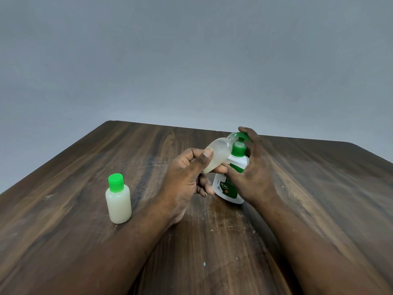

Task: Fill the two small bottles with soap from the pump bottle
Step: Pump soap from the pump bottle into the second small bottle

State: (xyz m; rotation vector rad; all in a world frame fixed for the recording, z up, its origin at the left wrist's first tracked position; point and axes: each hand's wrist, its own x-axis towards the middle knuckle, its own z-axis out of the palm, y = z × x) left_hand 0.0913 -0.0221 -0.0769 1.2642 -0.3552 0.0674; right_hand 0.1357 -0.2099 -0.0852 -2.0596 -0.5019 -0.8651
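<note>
A: Head view. Left hand point(187, 177) pinches the open small bottle point(219, 155), tilted, mouth up by the pump head point(244, 135). Right hand point(255, 167) curls over the pump bottle point(230, 188) on the table point(319, 199). Capped bottle point(118, 199) stands full, well left.

B: Suggest: seat the mouth under the nozzle, then press slowly, in short strokes.

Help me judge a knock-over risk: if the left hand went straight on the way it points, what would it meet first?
Probably the pump bottle, close ahead of the left hand; the tilted small bottle it grips has its mouth at the nozzle. Depth is unclear.
</note>
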